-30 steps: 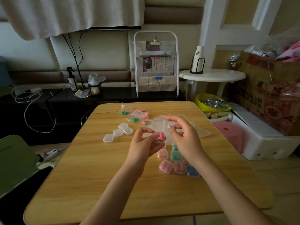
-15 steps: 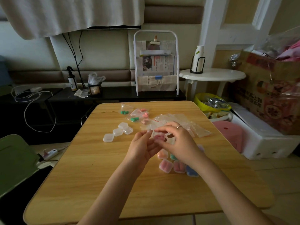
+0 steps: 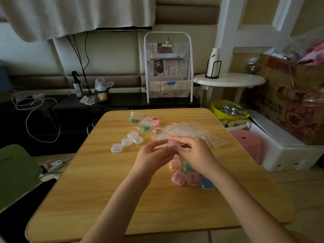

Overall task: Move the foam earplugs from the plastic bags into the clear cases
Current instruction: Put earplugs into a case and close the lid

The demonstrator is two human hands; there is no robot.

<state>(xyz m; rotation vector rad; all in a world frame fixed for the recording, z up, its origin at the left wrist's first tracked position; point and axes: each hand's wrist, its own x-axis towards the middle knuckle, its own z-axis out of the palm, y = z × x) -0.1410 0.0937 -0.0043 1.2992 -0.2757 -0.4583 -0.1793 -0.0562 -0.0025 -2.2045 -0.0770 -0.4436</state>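
— Both hands are sitting closer together than a second ago: the right hand (image 3: 194, 151) is now folding over the small clear case (image 3: 172, 144), which the left hand (image 3: 154, 155) is pinching from the other side, just above the table (image 3: 105, 190). Pink is showing through the case; whether the lid is fully snapped, I cannot tell.

— How much is getting done?

— Several filled cases (image 3: 192, 178) are lying in a cluster under the right wrist, holding pink, green and blue plugs. Empty bags (image 3: 189, 130) are piling up beyond the hands.

— And what is waiting?

— Bagged earplugs (image 3: 146, 124), green and pink, are lying at the far edge, with four empty cases (image 3: 128, 142) just beside them. I'm judging the job past halfway.

— Anything getting in the way?

— Not really; the slippery bag heap is crowding the hands, and the filled cluster is sitting right below them.
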